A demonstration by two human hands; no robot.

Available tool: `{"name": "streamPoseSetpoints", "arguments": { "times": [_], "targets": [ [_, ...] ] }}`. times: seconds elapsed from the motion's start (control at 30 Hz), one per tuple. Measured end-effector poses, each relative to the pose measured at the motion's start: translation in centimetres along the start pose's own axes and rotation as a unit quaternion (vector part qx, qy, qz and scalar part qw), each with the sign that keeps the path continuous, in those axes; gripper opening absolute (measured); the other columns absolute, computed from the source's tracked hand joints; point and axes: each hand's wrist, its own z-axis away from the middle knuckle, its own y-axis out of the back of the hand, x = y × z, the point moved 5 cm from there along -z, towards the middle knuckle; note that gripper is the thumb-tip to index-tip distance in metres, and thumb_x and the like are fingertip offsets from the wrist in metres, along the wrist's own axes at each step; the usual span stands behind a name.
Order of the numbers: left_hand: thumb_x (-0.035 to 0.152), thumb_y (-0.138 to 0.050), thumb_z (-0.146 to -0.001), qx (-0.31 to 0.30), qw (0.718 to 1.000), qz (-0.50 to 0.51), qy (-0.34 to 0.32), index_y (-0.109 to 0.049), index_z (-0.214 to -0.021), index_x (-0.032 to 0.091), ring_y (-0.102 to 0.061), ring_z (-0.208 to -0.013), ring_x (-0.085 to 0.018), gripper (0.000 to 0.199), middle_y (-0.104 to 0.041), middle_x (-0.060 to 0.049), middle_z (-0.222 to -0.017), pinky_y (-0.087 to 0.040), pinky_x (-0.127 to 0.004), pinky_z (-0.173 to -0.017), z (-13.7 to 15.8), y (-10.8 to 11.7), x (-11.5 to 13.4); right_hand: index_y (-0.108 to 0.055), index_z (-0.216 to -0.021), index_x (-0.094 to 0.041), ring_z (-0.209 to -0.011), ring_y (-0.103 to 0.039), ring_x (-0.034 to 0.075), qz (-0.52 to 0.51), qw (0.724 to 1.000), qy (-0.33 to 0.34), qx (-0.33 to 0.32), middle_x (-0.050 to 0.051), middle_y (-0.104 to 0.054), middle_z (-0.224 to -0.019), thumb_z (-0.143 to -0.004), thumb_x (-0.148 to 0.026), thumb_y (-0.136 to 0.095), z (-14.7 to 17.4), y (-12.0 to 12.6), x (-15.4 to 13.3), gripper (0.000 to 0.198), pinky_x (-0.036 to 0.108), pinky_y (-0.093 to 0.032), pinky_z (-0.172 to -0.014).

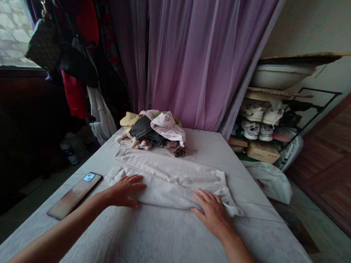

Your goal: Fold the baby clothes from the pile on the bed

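A pair of pale, light-coloured trousers (171, 187) lies spread sideways across the table, its two legs toward the left and the waist at the right. My left hand (126, 191) rests flat on the near leg, fingers spread. On the right, my right hand (210, 208) lies on the near edge of the cloth, its fingers also apart. Neither hand grips anything. Beyond the trousers sits a heap of crumpled clothes (154, 132) in pink, dark grey, yellow and brown.
A smartphone (74, 196) lies face down by my left forearm on the cloth-covered table (161, 242). Purple curtains (192, 56) hang behind. Bags and clothes hang at the left. A rack at the right holds shoes (258, 129), boxes and a white basin (283, 77).
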Motion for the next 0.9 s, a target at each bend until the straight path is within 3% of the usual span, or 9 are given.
{"name": "streamPoseSetpoints", "arguments": {
  "times": [0.13,0.23,0.33,0.53,0.63,0.67,0.73,0.8,0.9],
  "targets": [
    [0.034,-0.054,-0.092,0.048,0.999,0.016,0.001,-0.066,-0.122,0.030,-0.050,-0.130,-0.030,0.033,-0.057,-0.009,-0.139,-0.040,-0.049,-0.107,-0.2,-0.1,0.3,-0.070,-0.111,-0.022,-0.102,-0.066,0.023,-0.006,0.999,0.000,0.036,0.009,-0.073,-0.110,-0.094,-0.025,-0.048,0.0,0.0,0.1,0.027,0.038,-0.052,-0.089],
    [0.026,-0.045,-0.095,0.079,0.996,0.039,0.000,-0.066,-0.117,0.025,-0.059,-0.119,-0.023,0.031,-0.066,-0.008,-0.125,-0.044,-0.038,-0.103,-0.4,0.2,0.2,-0.071,-0.104,-0.021,-0.085,-0.070,0.023,-0.009,0.999,-0.003,0.038,0.009,-0.075,-0.093,-0.097,-0.028,-0.043,0.0,0.5,-0.5,0.029,0.033,-0.054,-0.074],
    [0.026,-0.045,-0.094,0.060,0.998,0.035,-0.010,-0.065,-0.113,0.023,-0.063,-0.109,-0.021,0.028,-0.070,-0.006,-0.118,-0.045,-0.035,-0.100,-0.3,1.0,0.3,-0.072,-0.096,-0.021,-0.077,-0.069,0.022,-0.013,0.999,0.002,0.030,0.008,-0.074,-0.085,-0.098,-0.032,-0.042,0.2,1.4,-1.7,0.031,0.031,-0.052,-0.067],
    [0.032,-0.056,-0.085,-0.004,1.000,0.013,-0.018,-0.068,-0.100,0.024,-0.065,-0.100,-0.021,0.021,-0.072,-0.003,-0.107,-0.047,-0.031,-0.093,0.1,2.9,2.4,-0.072,-0.095,-0.023,-0.088,-0.068,0.020,-0.104,0.994,-0.015,0.017,0.006,-0.074,-0.094,-0.095,-0.039,-0.047,1.0,2.9,-1.4,0.030,0.029,-0.051,-0.078],
    [0.045,-0.058,-0.085,0.012,0.999,0.024,-0.029,-0.065,-0.114,0.025,-0.061,-0.113,-0.025,0.035,-0.066,-0.007,-0.124,-0.045,-0.036,-0.099,-1.2,2.5,5.1,-0.072,-0.100,-0.024,-0.095,-0.068,0.021,-0.088,0.980,-0.177,0.034,0.007,-0.074,-0.102,-0.096,-0.038,-0.039,1.0,4.1,3.5,0.036,0.029,-0.050,-0.082],
    [0.047,-0.058,-0.086,0.021,0.999,0.025,-0.039,-0.062,-0.121,0.026,-0.058,-0.120,-0.026,0.041,-0.062,-0.008,-0.132,-0.043,-0.039,-0.103,-2.0,2.1,6.4,-0.071,-0.106,-0.024,-0.095,-0.068,0.022,-0.058,0.962,-0.264,0.040,0.008,-0.074,-0.105,-0.097,-0.039,-0.036,1.0,4.6,5.7,0.039,0.030,-0.049,-0.080],
    [0.049,-0.060,-0.085,0.022,0.997,0.022,-0.070,-0.053,-0.134,0.028,-0.048,-0.131,-0.029,0.054,-0.053,-0.009,-0.144,-0.035,-0.047,-0.110,-3.7,0.7,9.1,-0.067,-0.117,-0.021,-0.099,-0.067,0.024,0.000,0.930,-0.368,0.020,0.012,-0.071,-0.111,-0.096,-0.041,-0.037,0.6,5.0,9.1,0.042,0.032,-0.049,-0.081],
    [0.054,-0.067,-0.077,0.011,0.996,0.017,-0.089,-0.042,-0.143,0.029,-0.039,-0.139,-0.032,0.075,-0.044,-0.011,-0.151,-0.026,-0.053,-0.115,-5.4,-1.0,11.4,-0.068,-0.114,-0.017,-0.103,-0.065,0.028,0.041,0.910,-0.411,-0.030,0.017,-0.069,-0.113,-0.093,-0.048,-0.040,-0.2,4.7,11.3,0.047,0.036,-0.048,-0.083],
    [0.058,-0.071,-0.072,0.001,0.994,0.015,-0.104,-0.035,-0.148,0.029,-0.033,-0.142,-0.034,0.089,-0.038,-0.012,-0.154,-0.017,-0.058,-0.117,-7.3,-2.9,13.7,-0.071,-0.104,-0.018,-0.109,-0.062,0.029,0.044,0.914,-0.399,-0.060,0.016,-0.068,-0.115,-0.089,-0.054,-0.047,-1.7,3.7,12.5,0.046,0.036,-0.047,-0.084]
  ]
}}
